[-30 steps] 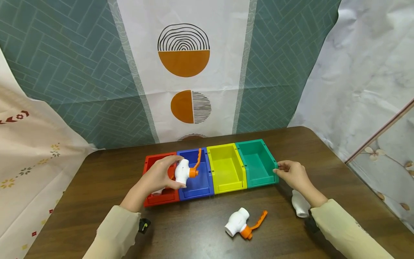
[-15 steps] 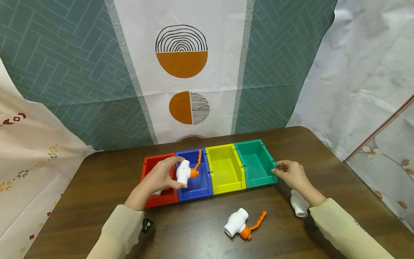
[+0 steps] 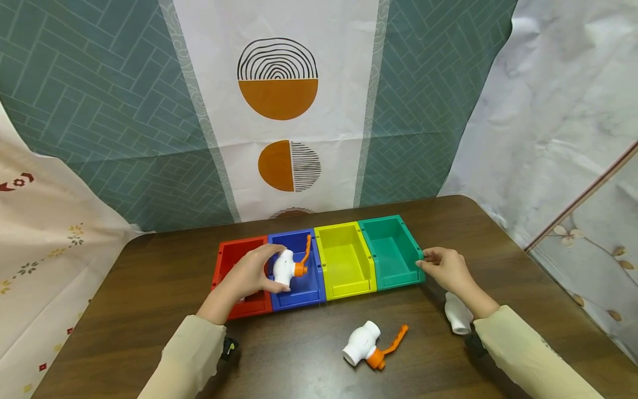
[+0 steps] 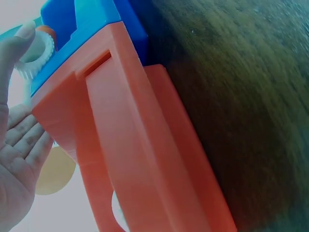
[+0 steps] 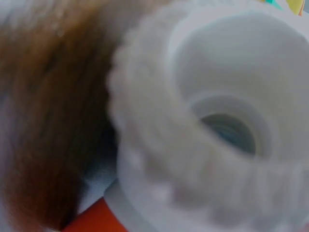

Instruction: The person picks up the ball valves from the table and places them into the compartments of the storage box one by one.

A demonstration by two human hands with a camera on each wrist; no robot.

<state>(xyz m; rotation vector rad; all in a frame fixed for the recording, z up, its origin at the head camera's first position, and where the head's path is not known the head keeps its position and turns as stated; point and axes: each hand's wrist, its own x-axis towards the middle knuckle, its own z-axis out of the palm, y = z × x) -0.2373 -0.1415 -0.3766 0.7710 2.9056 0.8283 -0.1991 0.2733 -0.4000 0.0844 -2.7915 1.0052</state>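
My left hand grips a white ball valve with an orange handle between thumb and fingers, over the blue bin. In the left wrist view the ribbed end of that valve shows beside the thumb. My right hand pinches the right wall of the green bin at its front corner. Another ball valve lies on the table in front of the bins. A third white valve lies under the right forearm, partly hidden; its ribbed opening fills the right wrist view.
The red bin, blue, yellow and green bins stand joined in a row on the wooden table. Something white lies in the red bin, mostly hidden by the left hand. A patterned cloth hangs behind the table.
The left hand has lowered the ball valve slightly into the blue bin. The right hand keeps its hold on the green bin. The head view has shifted slightly.
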